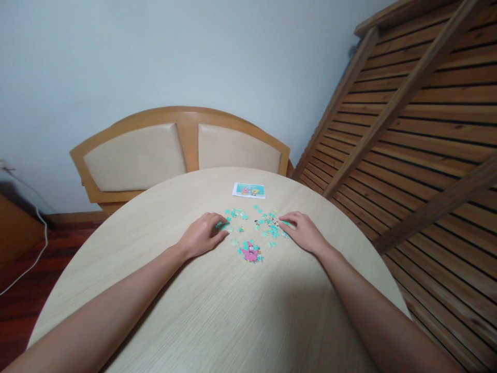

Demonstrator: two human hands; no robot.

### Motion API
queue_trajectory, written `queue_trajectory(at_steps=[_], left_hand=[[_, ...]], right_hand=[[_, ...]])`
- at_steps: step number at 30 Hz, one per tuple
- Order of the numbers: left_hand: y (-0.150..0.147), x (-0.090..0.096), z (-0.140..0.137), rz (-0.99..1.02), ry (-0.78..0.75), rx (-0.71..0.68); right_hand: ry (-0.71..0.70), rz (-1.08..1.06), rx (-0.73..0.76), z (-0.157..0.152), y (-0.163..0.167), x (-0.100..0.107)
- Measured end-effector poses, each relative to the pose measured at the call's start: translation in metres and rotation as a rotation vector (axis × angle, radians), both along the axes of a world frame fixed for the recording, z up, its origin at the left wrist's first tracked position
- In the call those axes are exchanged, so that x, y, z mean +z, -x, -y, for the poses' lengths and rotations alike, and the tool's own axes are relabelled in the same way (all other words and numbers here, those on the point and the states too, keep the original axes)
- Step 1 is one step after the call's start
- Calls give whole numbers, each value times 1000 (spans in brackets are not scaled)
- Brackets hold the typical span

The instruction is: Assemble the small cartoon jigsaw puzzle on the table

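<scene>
My left hand [202, 235] rests on the table at the left edge of the loose jigsaw pieces [236, 213]. Its thumb and curved fingers are apart, with turquoise pieces lying between their tips. On the other side, my right hand [305, 233] lies beside a second scatter of pieces [274, 230], thumb and fingers also apart. Neither hand visibly lifts a piece. Nearer to me, between the hands, several pieces are joined into a pink cartoon starfish [251, 252] with turquoise bits around it.
A small picture card [249, 190] with pink and yellow figures lies beyond the pieces on the round pale wooden table [217, 321]. Behind the table stands a bed headboard [186, 134] with cream panels. Slatted wood [419, 119] leans at the right, and a white cable [42, 243] hangs at the left.
</scene>
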State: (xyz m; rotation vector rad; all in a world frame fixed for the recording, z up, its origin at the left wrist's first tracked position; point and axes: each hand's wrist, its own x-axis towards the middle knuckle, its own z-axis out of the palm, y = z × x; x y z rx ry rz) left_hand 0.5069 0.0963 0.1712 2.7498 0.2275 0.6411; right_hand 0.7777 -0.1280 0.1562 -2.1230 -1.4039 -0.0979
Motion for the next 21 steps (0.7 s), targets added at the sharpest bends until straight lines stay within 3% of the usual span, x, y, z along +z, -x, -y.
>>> queue_trajectory(at_steps=[5,11,17,21], left_hand=[[-2,5,23,36,2,-207],[-1,12,48,-63,-23,-512],[-1,15,51,-64,-33,-604],[-1,14,51,-59,-37,-559]], right_hand=[[-14,-4,-22,-5,5,-1],[-58,-126,3,-8,9,2],[-139,-272,-10,-9,13,6],[-150,-246,-109,-9,7,3]])
